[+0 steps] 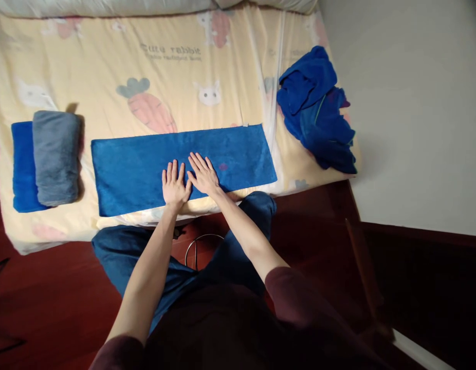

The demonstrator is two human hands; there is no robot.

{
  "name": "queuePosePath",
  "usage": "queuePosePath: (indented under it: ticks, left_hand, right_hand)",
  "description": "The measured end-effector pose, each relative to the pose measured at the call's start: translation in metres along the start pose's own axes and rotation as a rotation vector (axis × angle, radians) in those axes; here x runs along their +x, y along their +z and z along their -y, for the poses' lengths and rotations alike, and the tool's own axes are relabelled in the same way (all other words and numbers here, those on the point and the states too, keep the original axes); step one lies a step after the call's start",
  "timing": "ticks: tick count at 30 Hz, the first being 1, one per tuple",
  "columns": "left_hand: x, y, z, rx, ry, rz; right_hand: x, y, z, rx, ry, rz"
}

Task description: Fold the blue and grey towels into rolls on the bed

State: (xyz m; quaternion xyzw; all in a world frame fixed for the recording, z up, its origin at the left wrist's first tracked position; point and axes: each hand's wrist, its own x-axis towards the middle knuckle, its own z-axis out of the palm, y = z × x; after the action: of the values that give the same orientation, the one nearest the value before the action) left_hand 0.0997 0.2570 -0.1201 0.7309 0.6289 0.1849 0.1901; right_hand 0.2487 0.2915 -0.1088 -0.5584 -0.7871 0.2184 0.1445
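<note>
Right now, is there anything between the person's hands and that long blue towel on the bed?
Nothing visible. The left hand and right hand lie flat, fingers spread, directly on the long blue towel, side by side near its front edge.

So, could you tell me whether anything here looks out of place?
Only the crumpled dark blue cloths, heaped unfolded at the bed's right edge. Both hands lie flat on the long blue towel.
</note>
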Motion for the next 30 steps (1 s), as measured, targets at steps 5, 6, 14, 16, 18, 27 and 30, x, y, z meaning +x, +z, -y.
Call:
queuePosePath:
  ticks: [5, 6, 14, 16, 18, 27, 30]
  left_hand:
    - [-0.006, -0.021, 0.014, 0.034, -0.122, -0.05]
    - [-0.008, -0.027, 0.02, 0.052, -0.149, -0.061]
    - [-0.037, -0.079, 0.084, 0.166, -0.33, -0.121]
    - [-0.041, -0.085, 0.097, 0.155, -0.343, -0.15]
    - [-0.043, -0.087, 0.106, 0.147, -0.342, -0.178]
    - [-0.042, -0.084, 0.116, 0.175, -0.343, -0.191]
    - [-0.042, -0.086, 0.113, 0.165, -0.363, -0.156]
  right_hand:
    - [-0.007, -0.011, -0.021, -0.015, 0.043, 0.007]
    - [-0.008, -0.015, -0.026, -0.022, 0.056, 0.007]
    - [-0.024, -0.049, -0.085, -0.081, 0.226, -0.059]
    - [-0.03, -0.058, -0.103, -0.118, 0.283, -0.075]
    - [-0.036, -0.066, -0.121, -0.163, 0.35, -0.086]
    - [-0.057, -0.087, -0.173, -0.327, 0.469, -0.098]
    - [-0.061, -0.09, -0.179, -0.345, 0.481, -0.089]
